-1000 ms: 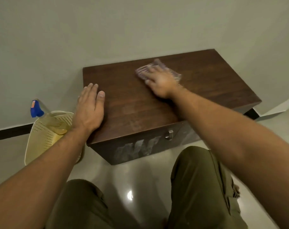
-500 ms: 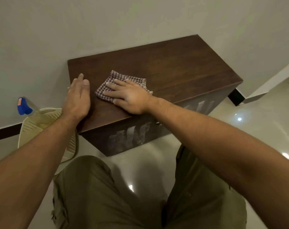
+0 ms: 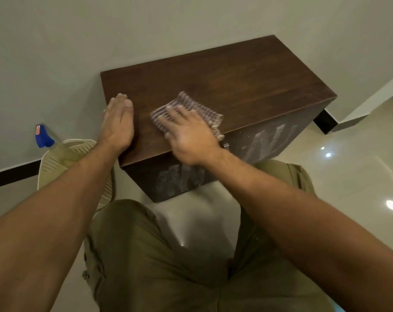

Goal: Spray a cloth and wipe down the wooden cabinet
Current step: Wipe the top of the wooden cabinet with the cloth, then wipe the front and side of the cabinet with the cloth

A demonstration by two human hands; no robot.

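A low dark wooden cabinet (image 3: 247, 79) stands against the wall. A checked purple-and-white cloth (image 3: 202, 111) lies on its top near the front edge. My right hand (image 3: 188, 136) presses flat on the cloth, fingers spread. Flat on the top's left end rests my left hand (image 3: 119, 124), holding nothing. The spray bottle (image 3: 42, 136) with a blue head stands on the floor to the left, by the wall.
A cream perforated plastic basket (image 3: 56, 161) sits on the floor left of the cabinet, beside the bottle. The cabinet's front (image 3: 265, 143) shows pale dusty smears and a small metal knob. My knees in olive trousers are just before it. Glossy tiled floor extends to the right.
My right hand has slid the cloth from the back of the top to the left front, then a little right along the front edge. My left hand has stayed put.
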